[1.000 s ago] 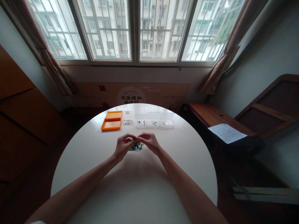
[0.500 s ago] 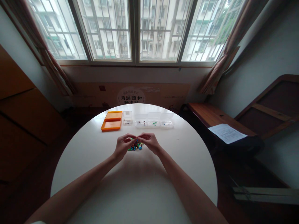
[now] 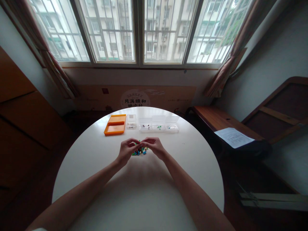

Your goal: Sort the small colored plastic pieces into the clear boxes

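My left hand [image 3: 127,149] and my right hand [image 3: 154,146] meet at the fingertips over a small pile of coloured building bricks [image 3: 139,152]. Both hands are closed in a pinch. Whatever sits between the fingertips is too small to make out, though a speck of green shows just beside them. The bricks in the pile are green, blue, yellow and dark, and the fingers partly hide them.
Beyond my hands on the round white table [image 3: 134,202] lie an open orange case [image 3: 115,129], a small clear box [image 3: 131,122] and a row of clear lidded compartments [image 3: 158,128] holding tiny pieces. A paper sheet [image 3: 234,137] rests on a wooden bench [image 3: 226,118] at right.
My hands stay in nearly the same place above the pile. Only the fingertips have shifted slightly against each other.
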The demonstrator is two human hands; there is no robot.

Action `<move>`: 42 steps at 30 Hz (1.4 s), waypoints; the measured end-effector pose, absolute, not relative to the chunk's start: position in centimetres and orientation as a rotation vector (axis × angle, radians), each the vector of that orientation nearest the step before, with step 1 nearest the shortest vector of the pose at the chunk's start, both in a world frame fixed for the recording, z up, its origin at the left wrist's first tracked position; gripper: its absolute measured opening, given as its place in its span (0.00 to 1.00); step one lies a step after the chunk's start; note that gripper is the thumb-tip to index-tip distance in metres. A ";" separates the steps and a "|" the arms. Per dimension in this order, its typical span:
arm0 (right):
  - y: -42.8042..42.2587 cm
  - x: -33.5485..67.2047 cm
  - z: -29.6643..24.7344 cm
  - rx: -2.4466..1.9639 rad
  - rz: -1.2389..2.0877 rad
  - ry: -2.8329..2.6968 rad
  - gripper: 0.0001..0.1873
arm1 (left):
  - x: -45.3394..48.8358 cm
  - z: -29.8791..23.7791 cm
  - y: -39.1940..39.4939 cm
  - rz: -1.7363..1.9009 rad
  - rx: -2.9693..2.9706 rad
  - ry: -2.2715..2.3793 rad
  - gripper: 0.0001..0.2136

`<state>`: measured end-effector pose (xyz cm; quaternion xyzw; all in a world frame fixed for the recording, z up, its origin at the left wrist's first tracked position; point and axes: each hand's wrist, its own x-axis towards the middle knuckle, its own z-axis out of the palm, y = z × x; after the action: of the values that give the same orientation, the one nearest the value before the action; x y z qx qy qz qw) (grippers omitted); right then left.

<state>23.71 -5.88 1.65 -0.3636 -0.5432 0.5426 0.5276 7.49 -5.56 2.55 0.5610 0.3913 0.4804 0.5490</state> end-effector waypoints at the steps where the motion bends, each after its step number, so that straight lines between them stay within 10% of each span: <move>1: -5.9 23.7 1.6 -0.867 1.303 -1.298 0.13 | 7.5 2.6 -5.6 1.138 1.333 0.926 0.15; 42: -5.9 23.8 1.5 -0.881 1.305 -1.380 0.18 | 7.5 2.5 -5.6 1.135 1.344 0.898 0.14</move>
<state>23.81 -5.88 1.51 -0.3643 -0.5707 0.5396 0.5005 7.48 -5.63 2.54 0.5679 0.3794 0.4798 0.5507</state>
